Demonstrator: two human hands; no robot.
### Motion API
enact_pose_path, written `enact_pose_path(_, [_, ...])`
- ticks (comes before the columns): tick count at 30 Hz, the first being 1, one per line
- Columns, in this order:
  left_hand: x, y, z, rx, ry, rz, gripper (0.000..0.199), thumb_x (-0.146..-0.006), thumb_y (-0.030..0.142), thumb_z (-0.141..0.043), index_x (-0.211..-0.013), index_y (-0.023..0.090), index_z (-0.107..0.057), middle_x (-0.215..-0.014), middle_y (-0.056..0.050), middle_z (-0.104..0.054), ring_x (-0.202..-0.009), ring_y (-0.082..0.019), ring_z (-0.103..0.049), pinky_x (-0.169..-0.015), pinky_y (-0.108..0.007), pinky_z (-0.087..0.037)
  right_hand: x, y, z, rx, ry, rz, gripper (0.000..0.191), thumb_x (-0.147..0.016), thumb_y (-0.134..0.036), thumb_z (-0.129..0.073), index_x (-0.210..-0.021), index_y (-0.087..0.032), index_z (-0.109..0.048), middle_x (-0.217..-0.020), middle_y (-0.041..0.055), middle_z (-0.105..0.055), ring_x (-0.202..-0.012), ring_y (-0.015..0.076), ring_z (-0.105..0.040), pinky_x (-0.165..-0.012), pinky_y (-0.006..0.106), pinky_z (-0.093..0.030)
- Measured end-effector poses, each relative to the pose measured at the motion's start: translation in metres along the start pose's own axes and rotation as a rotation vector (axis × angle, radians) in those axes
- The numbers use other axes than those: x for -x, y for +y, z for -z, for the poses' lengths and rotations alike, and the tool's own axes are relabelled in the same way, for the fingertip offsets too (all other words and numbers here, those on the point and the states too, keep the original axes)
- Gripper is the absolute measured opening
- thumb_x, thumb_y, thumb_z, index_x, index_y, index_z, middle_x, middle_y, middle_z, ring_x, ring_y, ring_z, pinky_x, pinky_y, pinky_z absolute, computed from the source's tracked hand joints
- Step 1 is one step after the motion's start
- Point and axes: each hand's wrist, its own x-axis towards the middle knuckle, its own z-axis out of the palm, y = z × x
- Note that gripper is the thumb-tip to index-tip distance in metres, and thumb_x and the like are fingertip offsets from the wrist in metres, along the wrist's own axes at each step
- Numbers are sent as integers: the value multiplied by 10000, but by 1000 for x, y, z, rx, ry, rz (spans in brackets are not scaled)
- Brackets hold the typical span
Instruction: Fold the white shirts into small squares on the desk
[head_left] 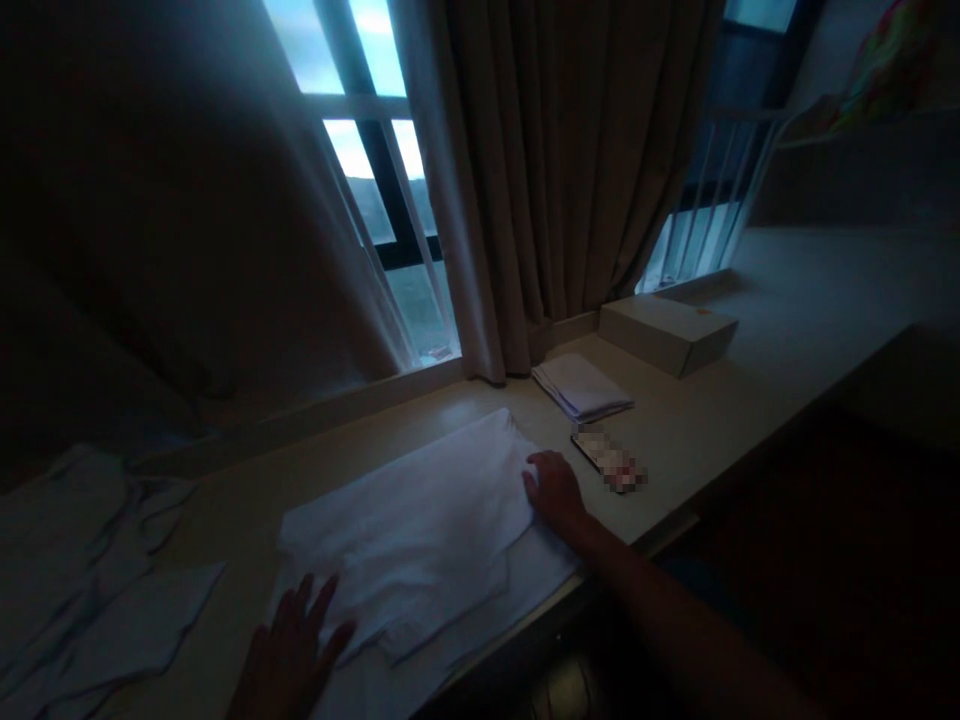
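A white cloth garment (pixel 420 520) lies partly folded on the long counter, its lower layer showing along the near edge. My left hand (pixel 289 640) rests with fingers spread on the garment's near left corner. At the right end, my right hand (pixel 556 492) touches the cloth's edge with its fingers curled; whether the edge is pinched between thumb and fingers is hard to make out in the dim light. Just beyond that hand is a phone (pixel 609 460), its screen blurred out. Behind the phone sits a neatly folded white cloth (pixel 581 387).
Crumpled white cloths (pixel 112 580) are heaped at the left of the counter (pixel 705 430). A pale box (pixel 669 333) stands at the back right. Brown curtains (pixel 570 160) hang beside the window (pixel 397 190). The counter's front edge runs close by my right forearm.
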Motion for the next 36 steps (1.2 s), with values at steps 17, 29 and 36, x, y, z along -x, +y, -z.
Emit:
enact_pose_path(17, [7,-22,-33,28,13,-47,640,-900,494,-339,-1482,231,-315,-1580,-66,-260,-1452,-259,-224,-1151,-500,-225,-12,15,-13,368,-362,-199,185,-893,-167,-481,-947,-100,-644,-945,163,-662,-878,238,-617,-753,312,-406])
enact_pose_path(29, [8,-22,-29,70,-6,-37,617,-910,465,-348,-1490,267,-280,-1588,-45,-242,-1453,-257,-218,-1143,-528,-231,-28,19,-8,-199,-51,-343,90,-758,-215,-542,-718,-177,-613,-786,48,-640,-762,168,-569,-726,268,-410])
enact_pose_path(36, [8,-21,-30,72,-8,-48,630,-907,484,-359,-1492,267,-273,-1595,-55,-219,-1454,-259,-214,-1148,-511,-218,-37,24,-17,-996,-138,-747,171,-708,-291,-490,-565,-224,-425,-528,-42,-479,-532,128,-472,-514,238,-360])
